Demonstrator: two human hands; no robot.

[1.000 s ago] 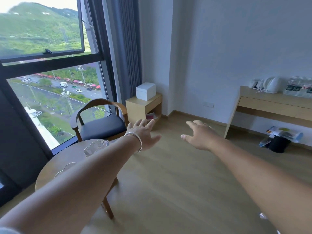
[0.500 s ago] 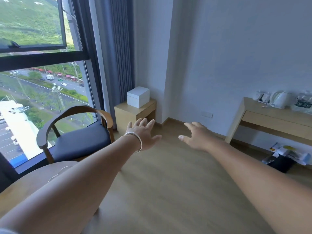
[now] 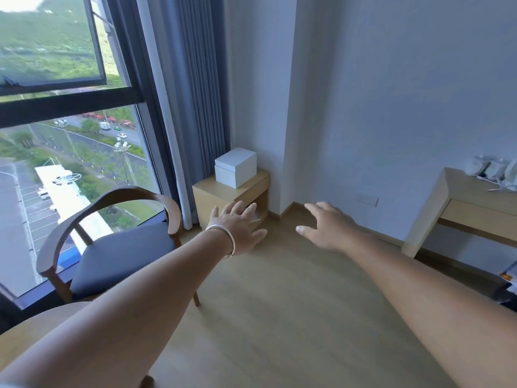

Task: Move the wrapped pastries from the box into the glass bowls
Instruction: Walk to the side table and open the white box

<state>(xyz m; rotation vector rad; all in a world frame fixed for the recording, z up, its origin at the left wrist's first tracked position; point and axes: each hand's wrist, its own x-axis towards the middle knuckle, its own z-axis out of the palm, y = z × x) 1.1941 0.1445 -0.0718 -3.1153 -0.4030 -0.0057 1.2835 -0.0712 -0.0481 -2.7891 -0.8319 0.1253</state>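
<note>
Pale wood floor [image 3: 279, 317] now fills the view: the round bench with its glass bowls has slid almost out, while the white lidded box [image 3: 235, 167] on the low wooden cabinet [image 3: 212, 196] draws nearer. Left hand [image 3: 237, 228] and right hand [image 3: 326, 228] reach forward, each grip spread and empty; fetching the box seems next.

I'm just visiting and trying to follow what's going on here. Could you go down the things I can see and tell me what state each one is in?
left hand: open, fingers spread, holding nothing
right hand: open, empty, held in the air
white box: lid on, sitting on the small cabinet
small cabinet: by the curtain, lower shelf open
window sash: swung open
curtain: drawn aside
chair: unoccupied
</note>
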